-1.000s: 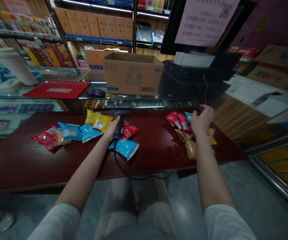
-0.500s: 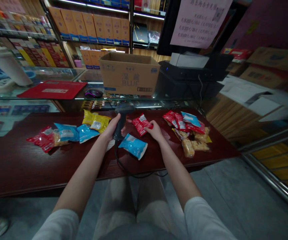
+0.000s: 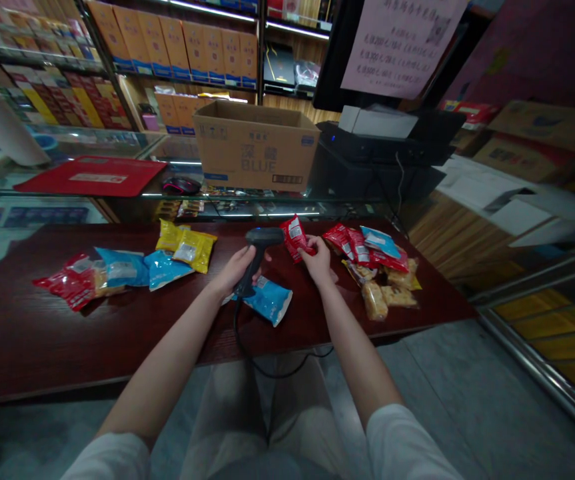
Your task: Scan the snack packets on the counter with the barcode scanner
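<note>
My left hand (image 3: 238,268) is closed round the handle of a black barcode scanner (image 3: 253,257), whose head points right. Close to that head, my right hand (image 3: 318,258) pinches a red snack packet (image 3: 294,238), tilted up with its printed label showing. Below the scanner a blue snack packet (image 3: 271,301) lies on the dark wooden table (image 3: 167,333), partly hidden by the scanner and my left hand. To the left lie yellow packets (image 3: 193,249), blue packets (image 3: 122,268) and a red packet (image 3: 74,283).
Right of my right hand is a pile of red packets (image 3: 360,247) and clear-wrapped snacks (image 3: 375,300). Behind the table, a glass counter holds a cardboard box (image 3: 257,150), a mouse (image 3: 181,186) and a red mat (image 3: 94,177). The scanner cable (image 3: 277,375) hangs over the front edge.
The scanner has turned from upright to pointing right and now partly covers the blue packet. My right hand has lifted and tilted the red packet, moving it slightly right.
</note>
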The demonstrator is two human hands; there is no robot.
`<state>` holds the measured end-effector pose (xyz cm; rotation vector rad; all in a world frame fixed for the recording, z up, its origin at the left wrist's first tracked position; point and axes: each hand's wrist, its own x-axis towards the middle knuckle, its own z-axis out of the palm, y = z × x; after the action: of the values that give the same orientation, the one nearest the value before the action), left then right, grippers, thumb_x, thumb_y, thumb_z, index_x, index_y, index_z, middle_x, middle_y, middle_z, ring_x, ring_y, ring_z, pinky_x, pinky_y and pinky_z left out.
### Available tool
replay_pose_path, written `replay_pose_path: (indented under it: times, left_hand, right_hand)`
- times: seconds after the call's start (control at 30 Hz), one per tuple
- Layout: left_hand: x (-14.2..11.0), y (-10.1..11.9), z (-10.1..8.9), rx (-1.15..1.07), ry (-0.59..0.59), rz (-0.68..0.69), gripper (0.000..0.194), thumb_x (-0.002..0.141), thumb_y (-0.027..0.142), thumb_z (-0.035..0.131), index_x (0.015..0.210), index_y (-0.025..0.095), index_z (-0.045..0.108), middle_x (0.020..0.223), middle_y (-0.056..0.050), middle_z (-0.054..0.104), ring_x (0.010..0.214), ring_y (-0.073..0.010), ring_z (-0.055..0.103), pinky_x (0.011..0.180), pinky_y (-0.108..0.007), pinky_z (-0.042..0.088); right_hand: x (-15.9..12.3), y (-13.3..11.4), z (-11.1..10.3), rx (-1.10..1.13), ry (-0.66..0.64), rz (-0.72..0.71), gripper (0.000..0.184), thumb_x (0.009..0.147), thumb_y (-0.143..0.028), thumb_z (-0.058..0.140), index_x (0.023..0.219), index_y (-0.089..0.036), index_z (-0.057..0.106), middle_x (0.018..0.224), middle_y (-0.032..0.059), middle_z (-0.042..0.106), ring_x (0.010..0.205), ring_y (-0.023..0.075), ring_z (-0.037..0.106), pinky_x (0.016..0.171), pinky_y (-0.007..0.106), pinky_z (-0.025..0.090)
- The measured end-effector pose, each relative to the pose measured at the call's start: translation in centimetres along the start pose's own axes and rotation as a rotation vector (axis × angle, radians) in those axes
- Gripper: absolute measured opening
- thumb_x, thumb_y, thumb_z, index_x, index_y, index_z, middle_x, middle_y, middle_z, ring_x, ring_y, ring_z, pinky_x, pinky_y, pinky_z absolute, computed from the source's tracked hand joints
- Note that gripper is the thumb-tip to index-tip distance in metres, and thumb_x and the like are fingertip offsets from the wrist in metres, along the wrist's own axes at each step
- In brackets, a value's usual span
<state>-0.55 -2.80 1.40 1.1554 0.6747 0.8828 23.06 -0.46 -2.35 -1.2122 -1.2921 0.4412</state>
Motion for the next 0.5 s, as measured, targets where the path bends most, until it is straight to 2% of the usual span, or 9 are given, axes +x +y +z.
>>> replay_pose_path:
  times: [0.13,0.3,0.4,0.5]
  left_hand:
    - [-0.18,0.02,0.39,-0.037,0.004,0.026,0.057,0.082,0.069,0.061,0.099,0.015,0.061,0.053,0.003,0.051,0.042,-0.0091,0.046,0.040,-0.019,0.038]
    - [-0.44,0.14,0.44,-0.074,-0.017,0.042,0.057,0.079,0.068,0.065,0.100,0.015,0.061,0.056,0.004,0.051,0.042,-0.0084,0.046,0.040,-0.020,0.038]
    - [-0.60,0.13,0.04,-0.069,-0.012,0.024,0.057,0.082,0.067,0.063,0.105,0.015,0.063,0.055,0.004,0.051,0.042,-0.0092,0.046,0.039,-0.020,0.036]
    - [-0.62,0.06,-0.41,-0.053,-0.034,0.012,0.059,0.085,0.069,0.057,0.108,0.014,0.065,0.051,0.003,0.050,0.042,-0.0101,0.047,0.040,-0.020,0.035]
  right_hand:
    - [-0.31,-0.68,0.13,-0.021,-0.055,-0.028,0.019,0.065,-0.023,0.062,0.072,-0.024,0.044,0.093,0.0041,0.068,0.088,0.0199,0.060,0.078,0.032,0.047]
    - [-0.38,-1.05,-0.17,0.014,-0.052,-0.056,0.020,0.068,-0.026,0.064,0.075,-0.024,0.045,0.095,0.0045,0.067,0.091,0.0204,0.061,0.081,0.033,0.048]
    - [-0.39,-0.93,-0.58,0.010,-0.019,-0.050,0.020,0.067,-0.025,0.062,0.078,-0.024,0.046,0.094,0.0031,0.066,0.089,0.0197,0.060,0.081,0.033,0.048]
    - [-0.49,-0.74,-0.69,0.009,-0.043,-0.055,0.019,0.067,-0.024,0.061,0.078,-0.024,0.046,0.096,0.0030,0.066,0.091,0.0198,0.061,0.084,0.033,0.048]
